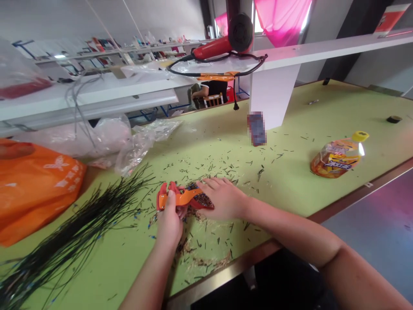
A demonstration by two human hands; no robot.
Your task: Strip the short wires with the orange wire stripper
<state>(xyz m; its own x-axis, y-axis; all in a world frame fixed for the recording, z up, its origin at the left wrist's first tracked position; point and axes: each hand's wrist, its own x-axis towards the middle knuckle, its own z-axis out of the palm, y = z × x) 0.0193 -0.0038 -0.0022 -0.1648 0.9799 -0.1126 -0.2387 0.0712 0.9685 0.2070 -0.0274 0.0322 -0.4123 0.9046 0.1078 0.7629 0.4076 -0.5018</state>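
My left hand is closed around a red and orange wire stripper, thumb on top near its red head. The tool's handles point right, towards my right hand. That hand lies palm down with its fingers stretched out, beside the handle ends and over the edge of a small pile of coppery and dark scraps. Whether the palm touches the handles is hidden. Short black wire offcuts are scattered around both hands. Left of my left hand lies a long bundle of thin black wires.
An orange bag and clear plastic bags are at the left. A drink bottle lies on the right, and a pixelated object leans on the shelf support. A red heat gun rests on the shelf. A person sits beyond.
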